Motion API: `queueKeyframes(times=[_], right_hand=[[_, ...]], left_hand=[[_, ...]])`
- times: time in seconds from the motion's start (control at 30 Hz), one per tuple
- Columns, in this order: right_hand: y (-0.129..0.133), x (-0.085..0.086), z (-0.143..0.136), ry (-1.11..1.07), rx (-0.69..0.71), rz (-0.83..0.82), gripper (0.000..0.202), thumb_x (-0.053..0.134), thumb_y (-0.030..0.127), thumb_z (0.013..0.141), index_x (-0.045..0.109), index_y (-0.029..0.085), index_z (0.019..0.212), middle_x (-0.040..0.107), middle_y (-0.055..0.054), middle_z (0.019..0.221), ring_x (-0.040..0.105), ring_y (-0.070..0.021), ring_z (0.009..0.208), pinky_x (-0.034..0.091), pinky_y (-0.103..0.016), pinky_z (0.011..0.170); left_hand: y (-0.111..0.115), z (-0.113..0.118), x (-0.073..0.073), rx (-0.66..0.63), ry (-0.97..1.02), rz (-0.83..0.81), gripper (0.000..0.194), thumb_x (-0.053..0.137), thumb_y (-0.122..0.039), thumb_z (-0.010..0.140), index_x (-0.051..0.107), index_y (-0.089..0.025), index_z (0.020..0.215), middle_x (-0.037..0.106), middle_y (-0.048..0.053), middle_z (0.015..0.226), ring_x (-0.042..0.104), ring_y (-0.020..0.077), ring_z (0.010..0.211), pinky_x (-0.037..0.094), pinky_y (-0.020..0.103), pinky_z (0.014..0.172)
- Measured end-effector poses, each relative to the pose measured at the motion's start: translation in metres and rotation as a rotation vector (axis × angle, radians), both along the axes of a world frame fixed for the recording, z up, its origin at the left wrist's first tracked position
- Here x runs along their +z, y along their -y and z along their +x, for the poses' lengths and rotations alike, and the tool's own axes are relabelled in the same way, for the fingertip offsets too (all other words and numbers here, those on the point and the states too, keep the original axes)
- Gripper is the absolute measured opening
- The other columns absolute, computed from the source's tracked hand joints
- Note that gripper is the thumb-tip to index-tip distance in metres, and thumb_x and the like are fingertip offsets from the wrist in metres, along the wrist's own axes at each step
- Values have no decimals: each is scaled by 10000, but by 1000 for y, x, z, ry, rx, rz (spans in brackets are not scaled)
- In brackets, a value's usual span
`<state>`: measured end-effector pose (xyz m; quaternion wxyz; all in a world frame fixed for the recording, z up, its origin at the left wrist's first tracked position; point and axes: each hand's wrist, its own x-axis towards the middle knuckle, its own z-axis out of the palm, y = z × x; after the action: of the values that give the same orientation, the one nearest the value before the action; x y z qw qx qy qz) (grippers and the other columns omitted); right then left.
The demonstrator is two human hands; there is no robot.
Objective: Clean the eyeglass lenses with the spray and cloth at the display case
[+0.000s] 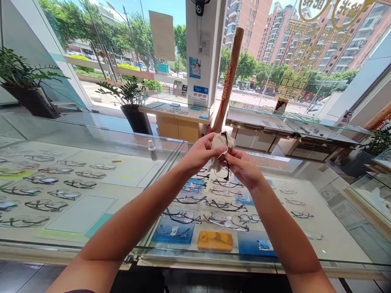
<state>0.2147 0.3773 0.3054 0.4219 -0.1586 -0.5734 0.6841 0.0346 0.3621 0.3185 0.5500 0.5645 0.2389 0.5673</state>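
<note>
A long glass-topped desk point(342, 228) shows rows of spectacles point(81, 184) beneath its surface. Above it, the person's left hand point(201, 151) pinches a pale, crumpled cloth point(218, 141) close beside the right hand point(244, 166), whose fingers grip dark-framed glasses point(227, 175), partly covered by the cloth. A small white bottle point(152, 151) stands on the glass, left of both hands.
</note>
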Motion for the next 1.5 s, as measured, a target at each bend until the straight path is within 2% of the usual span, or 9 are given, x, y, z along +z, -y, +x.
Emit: queueKeyframes(times=[0.13, 0.43, 0.63, 0.77, 0.87, 0.97, 1.1, 1.27, 1.5], right_hand=[[-1, -5, -2, 40, -6, 10, 404, 1014, 502, 716, 839, 213, 937, 766, -31, 928, 634, -170, 847, 514, -353, 856], [2, -10, -8, 107, -51, 70, 409, 1003, 522, 721, 830, 225, 943, 777, -21, 905, 652, -185, 873, 511, -365, 871], [2, 6, 7, 80, -71, 120, 350, 950, 530, 794, 812, 218, 870, 771, -38, 931, 640, -174, 876, 513, -351, 894], [1, 11, 11, 50, -52, 57, 346, 967, 509, 773, 804, 218, 866, 742, -31, 912, 617, -167, 839, 521, -333, 835], [4, 6, 4, 20, -13, 29, 353, 982, 499, 752, 813, 221, 890, 725, -18, 883, 605, -160, 824, 514, -324, 820], [8, 0, -5, 35, -8, 48, 375, 980, 527, 746, 815, 226, 897, 738, -21, 886, 613, -174, 841, 513, -344, 847], [10, -3, -10, 75, -49, 108, 410, 949, 587, 769, 809, 224, 898, 762, -45, 938, 623, -193, 874, 513, -374, 890], [8, 5, -1, 55, -70, 79, 383, 949, 563, 774, 759, 233, 814, 735, -35, 918, 589, -175, 834, 512, -337, 825], [-1, 14, 21, -1, -156, 92, 358, 919, 544, 808, 720, 247, 837, 726, -42, 989, 586, -181, 861, 520, -334, 836]], left_hand=[[1, 4, -1, 99, -16, 52, 528, 988, -461, 729, 682, -153, 1028, 701, 12, 843, 620, 103, 667, 499, 226, 629], [6, 14, -3, 314, -15, 206, 511, 757, -631, 950, 623, -169, 777, 593, -13, 673, 466, 88, 561, 362, 235, 534], [1, -10, 8, 84, -105, 179, 477, 801, -618, 918, 705, -152, 889, 689, 37, 795, 608, 134, 688, 493, 258, 677], [3, -13, 12, -18, -138, 143, 502, 928, -499, 821, 716, -172, 1138, 750, 70, 981, 680, 159, 802, 543, 267, 757], [6, -3, 8, 73, -97, 162, 520, 970, -479, 764, 685, -178, 1079, 722, 29, 883, 645, 129, 711, 518, 239, 673], [11, 7, 5, 232, -92, 188, 494, 890, -603, 824, 625, -188, 868, 616, -21, 681, 525, 100, 547, 408, 231, 527], [13, 10, 5, 397, -85, 208, 591, 761, -734, 889, 581, -193, 731, 549, -23, 594, 441, 95, 492, 328, 251, 484], [2, -4, 7, 323, -69, 108, 619, 802, -763, 829, 683, -159, 771, 640, 12, 657, 517, 111, 557, 395, 244, 528], [-8, -25, 16, 393, 58, 51, 552, 878, -699, 784, 740, -166, 830, 699, 35, 740, 591, 131, 650, 484, 249, 604]])
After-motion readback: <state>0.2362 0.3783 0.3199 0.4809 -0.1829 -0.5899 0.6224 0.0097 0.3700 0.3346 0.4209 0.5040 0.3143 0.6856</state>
